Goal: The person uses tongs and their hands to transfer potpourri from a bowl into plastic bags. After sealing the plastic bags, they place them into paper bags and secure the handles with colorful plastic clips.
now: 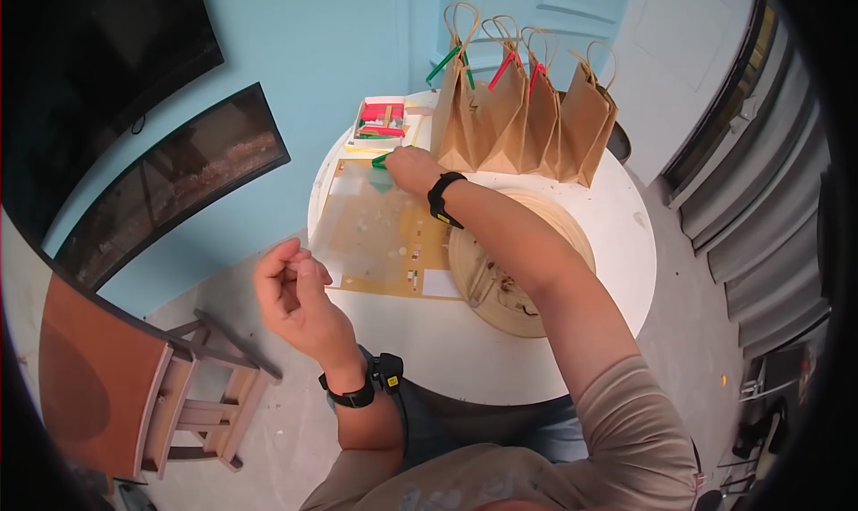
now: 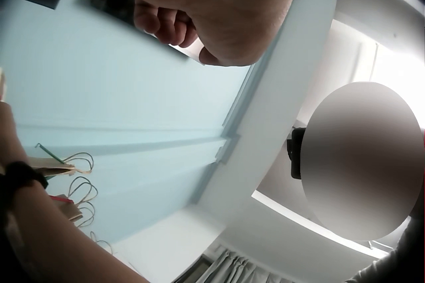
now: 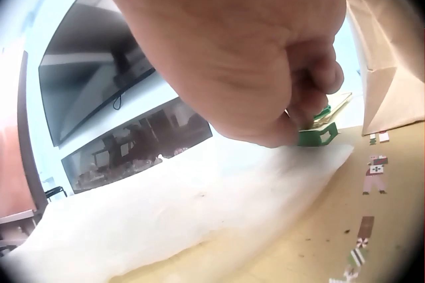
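Note:
My right hand [image 1: 416, 170] reaches across to the far left of the round table. It pinches a small green plastic clip [image 3: 319, 136], whose far end sticks out past the fingertips in the right wrist view. Under that hand lies a tan mat [image 1: 433, 234] with small printed figures, partly covered by a translucent white sheet [image 3: 199, 210]. Just beyond the hand, a white box [image 1: 359, 143] holds red and green pieces. My left hand [image 1: 304, 297] is raised off the table's left edge, its fingers loosely curled around nothing.
Several brown paper bags [image 1: 500, 122] with twisted handles stand in a row at the back; some carry green or red clips. A round woven mat [image 1: 563, 230] lies under my right forearm. A brown-topped wooden table [image 1: 98, 359] stands at left.

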A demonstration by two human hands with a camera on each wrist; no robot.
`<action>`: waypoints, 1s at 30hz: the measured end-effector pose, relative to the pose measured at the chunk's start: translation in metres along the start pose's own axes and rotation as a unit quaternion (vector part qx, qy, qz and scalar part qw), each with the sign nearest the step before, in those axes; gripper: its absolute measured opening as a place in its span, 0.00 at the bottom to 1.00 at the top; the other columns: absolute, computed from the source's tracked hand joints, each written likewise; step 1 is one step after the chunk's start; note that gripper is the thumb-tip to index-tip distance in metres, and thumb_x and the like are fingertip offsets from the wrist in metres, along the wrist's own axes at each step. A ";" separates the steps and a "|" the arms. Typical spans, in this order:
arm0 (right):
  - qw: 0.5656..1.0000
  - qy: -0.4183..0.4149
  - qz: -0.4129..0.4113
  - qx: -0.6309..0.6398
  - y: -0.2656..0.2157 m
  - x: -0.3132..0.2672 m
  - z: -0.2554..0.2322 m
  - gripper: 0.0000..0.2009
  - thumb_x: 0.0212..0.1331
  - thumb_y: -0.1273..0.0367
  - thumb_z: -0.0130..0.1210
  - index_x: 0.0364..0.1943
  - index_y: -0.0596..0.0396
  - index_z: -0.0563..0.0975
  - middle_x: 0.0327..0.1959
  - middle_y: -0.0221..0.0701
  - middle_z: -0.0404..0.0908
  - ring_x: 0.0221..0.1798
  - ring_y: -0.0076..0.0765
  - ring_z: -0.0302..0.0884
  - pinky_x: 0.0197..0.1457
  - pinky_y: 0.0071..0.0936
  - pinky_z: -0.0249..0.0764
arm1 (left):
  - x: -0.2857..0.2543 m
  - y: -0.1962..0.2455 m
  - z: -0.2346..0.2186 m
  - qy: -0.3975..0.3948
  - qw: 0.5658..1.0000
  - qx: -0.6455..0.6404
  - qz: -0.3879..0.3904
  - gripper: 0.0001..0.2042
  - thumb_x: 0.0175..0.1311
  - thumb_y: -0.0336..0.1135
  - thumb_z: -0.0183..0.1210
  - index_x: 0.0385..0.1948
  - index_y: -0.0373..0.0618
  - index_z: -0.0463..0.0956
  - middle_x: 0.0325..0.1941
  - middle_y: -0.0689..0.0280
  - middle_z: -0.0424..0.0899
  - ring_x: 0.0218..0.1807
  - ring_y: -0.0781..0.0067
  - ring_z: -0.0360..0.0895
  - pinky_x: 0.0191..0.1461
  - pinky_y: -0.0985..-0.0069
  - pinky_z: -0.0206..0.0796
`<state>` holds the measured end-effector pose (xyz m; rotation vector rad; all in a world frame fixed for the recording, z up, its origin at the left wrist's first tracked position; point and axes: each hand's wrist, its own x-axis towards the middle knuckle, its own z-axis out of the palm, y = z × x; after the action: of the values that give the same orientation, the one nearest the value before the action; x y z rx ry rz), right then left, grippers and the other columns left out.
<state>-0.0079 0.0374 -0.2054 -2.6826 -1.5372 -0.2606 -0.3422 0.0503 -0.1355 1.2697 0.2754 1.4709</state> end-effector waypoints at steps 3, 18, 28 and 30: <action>1.000 -0.009 0.021 0.003 0.005 -0.001 0.017 0.11 0.71 0.72 0.60 0.48 0.53 0.93 0.51 0.45 0.96 0.56 0.53 0.96 0.60 0.49 0.90 | -0.002 0.005 0.000 -0.004 1.000 -0.002 0.004 0.10 0.80 0.24 0.59 0.56 0.32 0.83 0.44 0.64 0.84 0.38 0.79 0.77 0.43 0.79 0.70; 0.996 -0.052 0.065 0.045 -0.001 -0.019 -0.005 0.13 0.66 0.74 0.62 0.49 0.60 0.92 0.52 0.48 0.95 0.60 0.57 0.94 0.62 0.50 0.89 | -0.007 0.011 0.006 0.008 1.000 -0.006 0.008 0.10 0.79 0.23 0.59 0.55 0.34 0.84 0.44 0.65 0.85 0.37 0.80 0.77 0.42 0.80 0.71; 0.999 -0.002 0.004 0.046 0.030 -0.004 -0.056 0.11 0.68 0.69 0.61 0.43 0.58 0.91 0.46 0.48 0.95 0.54 0.55 0.96 0.54 0.51 0.89 | 0.001 0.002 -0.002 0.017 1.000 0.002 0.015 0.08 0.81 0.25 0.60 0.54 0.35 0.84 0.43 0.67 0.84 0.35 0.82 0.75 0.39 0.83 0.62; 0.980 0.011 -0.013 0.200 0.054 -0.017 -0.095 0.09 0.66 0.74 0.60 0.42 0.65 0.88 0.39 0.43 0.93 0.40 0.52 0.94 0.46 0.45 0.87 | 0.001 0.004 -0.002 0.023 0.999 -0.006 0.021 0.08 0.81 0.25 0.60 0.54 0.35 0.84 0.43 0.67 0.84 0.35 0.82 0.75 0.39 0.82 0.62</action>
<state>0.0187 -0.0156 -0.1122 -2.3404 -1.4372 0.0193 -0.3459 0.0506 -0.1335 1.2401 0.2700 1.5371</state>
